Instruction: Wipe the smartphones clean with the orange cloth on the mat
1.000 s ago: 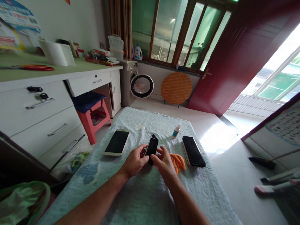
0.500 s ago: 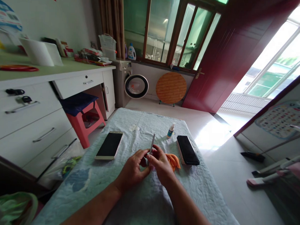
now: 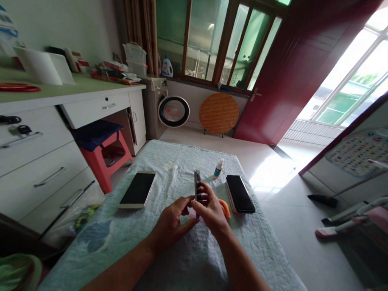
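Both hands hold a dark phone [image 3: 197, 184] upright and edge-on above the pale quilted table [image 3: 183, 255]. My left hand [image 3: 172, 221] pinches its lower left side. My right hand [image 3: 211, 209] wraps fingers round its lower right side. An orange cloth [image 3: 226, 207] lies just behind my right hand. A gold-edged phone [image 3: 137, 189] lies flat to the left. A black phone [image 3: 240, 194] lies flat to the right on a pale slab. A small dropper bottle [image 3: 217, 169] stands behind.
White drawers and a desk [image 3: 54, 128] run along the left, with a red stool [image 3: 101, 153] under it. A washing machine [image 3: 165, 108] and a round wooden board [image 3: 219, 113] stand at the far wall. A green bag [image 3: 8, 272] sits at bottom left.
The held phone has turned from screen-facing to edge-on and stands more upright. My view has shifted slightly, moving the scene to the left.
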`<action>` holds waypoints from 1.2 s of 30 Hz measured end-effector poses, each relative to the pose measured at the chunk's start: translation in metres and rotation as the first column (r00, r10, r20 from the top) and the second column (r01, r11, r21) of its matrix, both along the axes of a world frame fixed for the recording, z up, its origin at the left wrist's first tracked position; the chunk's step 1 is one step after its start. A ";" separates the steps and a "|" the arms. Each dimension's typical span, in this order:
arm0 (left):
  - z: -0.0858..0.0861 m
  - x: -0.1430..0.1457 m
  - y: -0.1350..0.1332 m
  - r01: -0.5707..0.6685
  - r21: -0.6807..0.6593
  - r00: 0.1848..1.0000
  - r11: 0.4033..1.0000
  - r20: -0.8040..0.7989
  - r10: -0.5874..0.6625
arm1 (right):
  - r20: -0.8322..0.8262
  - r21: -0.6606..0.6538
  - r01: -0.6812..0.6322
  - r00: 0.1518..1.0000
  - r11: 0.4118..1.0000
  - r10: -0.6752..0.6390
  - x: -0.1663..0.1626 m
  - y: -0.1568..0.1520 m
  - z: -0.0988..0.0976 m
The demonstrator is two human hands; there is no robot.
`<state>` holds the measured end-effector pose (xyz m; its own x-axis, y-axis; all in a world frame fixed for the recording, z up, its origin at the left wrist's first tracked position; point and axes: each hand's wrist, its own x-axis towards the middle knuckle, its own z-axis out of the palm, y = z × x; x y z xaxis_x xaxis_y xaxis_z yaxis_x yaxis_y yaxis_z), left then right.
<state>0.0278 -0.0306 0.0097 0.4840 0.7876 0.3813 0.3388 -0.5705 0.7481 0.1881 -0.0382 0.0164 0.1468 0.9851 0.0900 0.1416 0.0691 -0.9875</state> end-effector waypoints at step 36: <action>-0.010 -0.008 0.012 -0.063 0.043 0.998 0.997 -0.015 0.063 | 0.927 -0.038 0.641 0.309 0.767 -0.212 0.115 0.009 0.011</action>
